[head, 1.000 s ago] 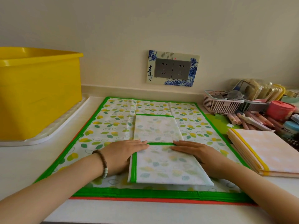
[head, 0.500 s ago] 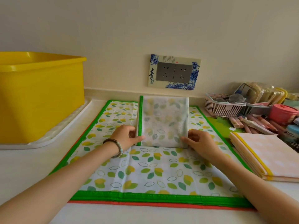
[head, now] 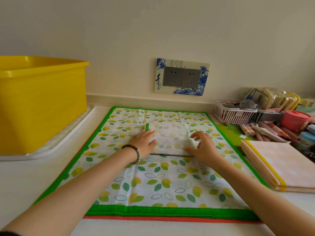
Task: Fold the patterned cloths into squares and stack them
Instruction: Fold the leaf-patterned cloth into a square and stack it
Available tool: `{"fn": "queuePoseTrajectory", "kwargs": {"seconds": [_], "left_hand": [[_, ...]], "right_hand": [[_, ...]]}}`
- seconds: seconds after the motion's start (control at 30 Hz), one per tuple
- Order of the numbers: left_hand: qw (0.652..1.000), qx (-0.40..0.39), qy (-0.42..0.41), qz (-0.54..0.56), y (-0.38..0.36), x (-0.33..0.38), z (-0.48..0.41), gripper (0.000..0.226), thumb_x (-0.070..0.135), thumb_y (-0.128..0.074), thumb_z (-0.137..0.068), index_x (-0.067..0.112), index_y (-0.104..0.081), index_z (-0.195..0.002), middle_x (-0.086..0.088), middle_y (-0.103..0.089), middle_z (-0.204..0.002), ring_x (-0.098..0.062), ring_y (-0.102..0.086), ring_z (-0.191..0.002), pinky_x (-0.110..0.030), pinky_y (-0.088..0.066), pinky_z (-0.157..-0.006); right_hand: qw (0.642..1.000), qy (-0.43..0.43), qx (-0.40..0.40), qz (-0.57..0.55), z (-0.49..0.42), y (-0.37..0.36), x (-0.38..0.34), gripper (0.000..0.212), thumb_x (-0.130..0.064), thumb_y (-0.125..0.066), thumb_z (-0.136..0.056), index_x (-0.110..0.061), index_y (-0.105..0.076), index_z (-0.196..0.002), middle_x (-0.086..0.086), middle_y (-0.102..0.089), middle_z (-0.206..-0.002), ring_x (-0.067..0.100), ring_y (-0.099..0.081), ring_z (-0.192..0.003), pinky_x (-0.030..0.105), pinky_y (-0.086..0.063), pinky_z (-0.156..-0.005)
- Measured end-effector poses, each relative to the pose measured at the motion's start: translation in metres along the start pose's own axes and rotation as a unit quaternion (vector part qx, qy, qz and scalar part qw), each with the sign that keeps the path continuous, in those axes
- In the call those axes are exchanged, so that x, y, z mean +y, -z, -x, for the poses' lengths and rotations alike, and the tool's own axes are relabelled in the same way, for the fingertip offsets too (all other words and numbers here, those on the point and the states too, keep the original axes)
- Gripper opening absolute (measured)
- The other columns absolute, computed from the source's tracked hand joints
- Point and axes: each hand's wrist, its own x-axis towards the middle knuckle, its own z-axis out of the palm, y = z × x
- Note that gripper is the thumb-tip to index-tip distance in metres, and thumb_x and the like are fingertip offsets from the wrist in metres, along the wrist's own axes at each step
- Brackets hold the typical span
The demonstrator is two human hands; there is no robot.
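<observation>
A folded leaf-patterned cloth [head: 171,139], pale side up with a green hem at its far left corner, lies as a small square on a spread leaf-patterned cloth [head: 153,183] with a green border. My left hand [head: 144,142] rests flat on the square's left edge. My right hand [head: 202,145] hovers over its right edge with fingers spread, thumb touching the near right corner. A stack of folded peach cloths [head: 281,165] with yellow trim sits to the right.
A yellow tub [head: 40,103] on a white tray [head: 51,147] stands at the left. At the back right are a pink basket [head: 233,113], a red pot [head: 295,119], pens [head: 265,131] and packets. A socket plate [head: 181,76] is on the wall.
The near half of the cloth was lifted, stood upright, then laid over the far half, leaving a small square. Both hands moved away from me with it and now rest on it.
</observation>
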Motion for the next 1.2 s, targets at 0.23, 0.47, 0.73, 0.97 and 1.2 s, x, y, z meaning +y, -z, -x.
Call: {"fn": "queuePoseTrajectory", "kwargs": {"seconds": [0.23,0.47,0.73,0.97,1.2], "left_hand": [[0.997,-0.023,0.024,-0.068,-0.01,0.001,-0.002,0.052,0.038,-0.012,-0.101,0.022,-0.005,-0.15,0.005,0.002,-0.159,-0.017,0.001,-0.146,-0.038,0.001,-0.119],[0.995,-0.03,0.027,-0.096,-0.008,0.002,-0.005,0.053,0.039,-0.013,-0.101,0.021,-0.006,-0.15,0.005,0.001,-0.159,-0.017,0.001,-0.146,-0.039,0.0,-0.119],[0.99,-0.03,0.022,-0.134,0.009,0.008,-0.014,0.051,0.042,-0.022,-0.099,0.017,-0.036,-0.142,-0.003,-0.032,-0.15,-0.022,-0.028,-0.136,-0.039,-0.021,-0.113],[0.997,0.035,0.009,-0.064,0.007,0.007,-0.05,0.05,0.038,-0.021,-0.101,0.014,-0.028,-0.144,-0.004,-0.024,-0.153,-0.021,-0.022,-0.14,-0.039,-0.021,-0.114],[0.997,-0.026,0.034,-0.058,-0.01,-0.003,-0.059,0.054,0.039,-0.012,-0.101,0.023,0.0,-0.151,0.005,0.007,-0.158,-0.016,0.008,-0.145,-0.039,0.001,-0.119]], "right_hand": [[0.981,0.124,-0.039,0.143,-0.018,-0.036,-0.042,0.044,-0.032,-0.035,-0.1,-0.021,-0.036,-0.143,-0.001,-0.023,-0.155,0.017,-0.018,-0.144,0.034,-0.012,-0.116],[0.951,0.121,-0.154,0.241,-0.038,-0.064,-0.048,0.051,-0.033,-0.016,-0.102,-0.02,-0.011,-0.151,-0.003,-0.006,-0.159,0.014,-0.001,-0.146,0.036,0.003,-0.118],[0.947,0.045,-0.173,0.267,-0.044,-0.027,-0.006,0.059,-0.045,-0.014,-0.1,-0.017,0.001,-0.151,-0.002,0.006,-0.159,0.012,0.007,-0.146,0.033,0.004,-0.119],[0.953,0.047,-0.173,0.245,-0.046,-0.03,-0.002,0.06,-0.044,-0.015,-0.101,-0.016,0.002,-0.151,-0.001,0.008,-0.159,0.012,0.007,-0.146,0.031,0.005,-0.118],[0.949,0.041,-0.172,0.26,-0.051,-0.029,-0.006,0.059,-0.043,-0.016,-0.101,-0.016,-0.001,-0.151,-0.001,0.005,-0.159,0.014,0.005,-0.146,0.036,0.005,-0.118]]}}
